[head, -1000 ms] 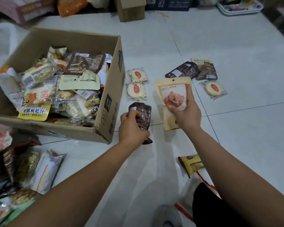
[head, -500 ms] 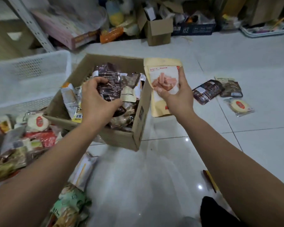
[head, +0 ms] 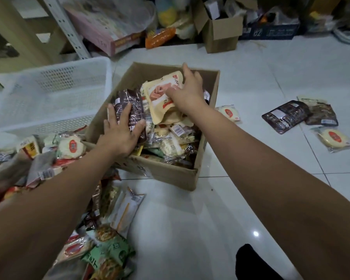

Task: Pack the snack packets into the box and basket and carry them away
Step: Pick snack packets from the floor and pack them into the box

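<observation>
A cardboard box [head: 171,174] stands on the tiled floor, heaped with several snack packets. My left hand [head: 120,134] lies palm down with spread fingers on a dark brown packet [head: 130,104] at the box's left side. My right hand [head: 188,91] rests on a cream pouch with a pink picture [head: 159,98] lying on top of the heap near the far wall. A white plastic basket [head: 49,91] stands left of the box. More packets lie in a pile at the left [head: 69,147] and spread toward me [head: 109,251].
On the floor right of the box lie a round cake packet [head: 228,113], a dark pouch [head: 285,116], a brown pouch [head: 321,114] and another cake packet [head: 331,138]. Cartons, a small open box [head: 220,35] and clutter line the back wall. A shelf post [head: 67,29] stands far left.
Both hands have come down into the box. The brown packet and the cream pouch, held above the box half a second ago, now lie on the heap under my hands.
</observation>
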